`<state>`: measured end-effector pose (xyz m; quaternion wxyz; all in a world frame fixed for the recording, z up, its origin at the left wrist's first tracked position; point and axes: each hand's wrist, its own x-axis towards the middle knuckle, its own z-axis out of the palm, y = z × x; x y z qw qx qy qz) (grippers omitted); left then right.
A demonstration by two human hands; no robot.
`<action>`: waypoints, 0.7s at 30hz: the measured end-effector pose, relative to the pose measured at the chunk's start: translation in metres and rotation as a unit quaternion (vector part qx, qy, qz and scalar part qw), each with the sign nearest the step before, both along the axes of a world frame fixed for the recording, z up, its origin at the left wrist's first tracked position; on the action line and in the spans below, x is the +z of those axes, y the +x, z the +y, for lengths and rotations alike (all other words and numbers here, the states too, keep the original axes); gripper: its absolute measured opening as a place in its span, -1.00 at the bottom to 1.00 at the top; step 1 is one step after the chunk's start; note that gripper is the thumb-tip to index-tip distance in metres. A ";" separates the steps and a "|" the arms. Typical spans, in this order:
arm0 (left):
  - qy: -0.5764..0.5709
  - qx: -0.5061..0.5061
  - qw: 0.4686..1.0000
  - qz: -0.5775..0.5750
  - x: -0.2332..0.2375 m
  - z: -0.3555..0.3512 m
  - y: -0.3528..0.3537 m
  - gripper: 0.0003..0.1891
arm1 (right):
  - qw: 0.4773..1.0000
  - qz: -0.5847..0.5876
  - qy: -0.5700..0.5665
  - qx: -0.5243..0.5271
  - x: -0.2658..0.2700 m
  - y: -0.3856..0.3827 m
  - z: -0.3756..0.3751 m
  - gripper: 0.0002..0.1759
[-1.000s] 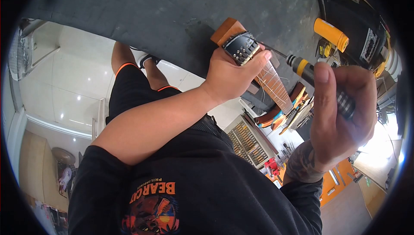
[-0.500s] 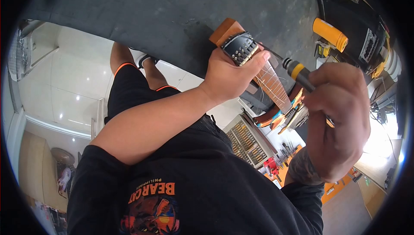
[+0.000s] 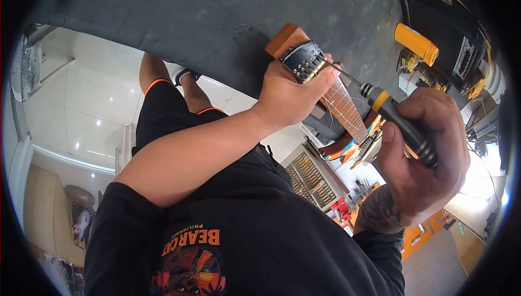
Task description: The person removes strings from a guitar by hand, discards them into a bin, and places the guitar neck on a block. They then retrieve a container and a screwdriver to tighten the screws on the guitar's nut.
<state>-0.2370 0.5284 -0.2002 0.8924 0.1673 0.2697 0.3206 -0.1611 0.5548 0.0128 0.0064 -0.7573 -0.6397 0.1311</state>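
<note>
Worn on the head, single view. Facing forward and down over the black shirt (image 3: 260,242), toward the desk (image 3: 163,5) along the upper edge. Set close above right hand (image 3: 429,152), farther from left hand (image 3: 288,96). Wide round field, dark-cornered.

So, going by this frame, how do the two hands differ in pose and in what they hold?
The left hand wraps around the guitar neck beside the headstock, while the right hand curls around the handle of a screwdriver. The left forearm looks plain; the right one has a dark pattern on it. Both hands are bare.
</note>
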 end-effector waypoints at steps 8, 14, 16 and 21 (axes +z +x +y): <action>0.005 -0.026 0.999 0.019 0.002 0.001 -0.003 -0.84 | 0.999 -0.014 -0.007 -0.034 -0.004 0.000 -0.003 -0.69; 0.021 -0.032 0.999 0.025 0.000 0.001 -0.003 -0.82 | 0.998 -0.018 -0.009 -0.055 -0.006 0.005 -0.005 -0.73; 0.025 -0.040 0.998 0.046 0.002 0.003 -0.004 -0.81 | 0.992 -0.040 -0.029 -0.116 -0.005 0.002 -0.001 -0.75; 0.010 -0.051 0.997 0.059 0.007 0.007 -0.006 -0.82 | 0.990 -0.050 -0.027 -0.126 -0.006 -0.008 0.008 -0.77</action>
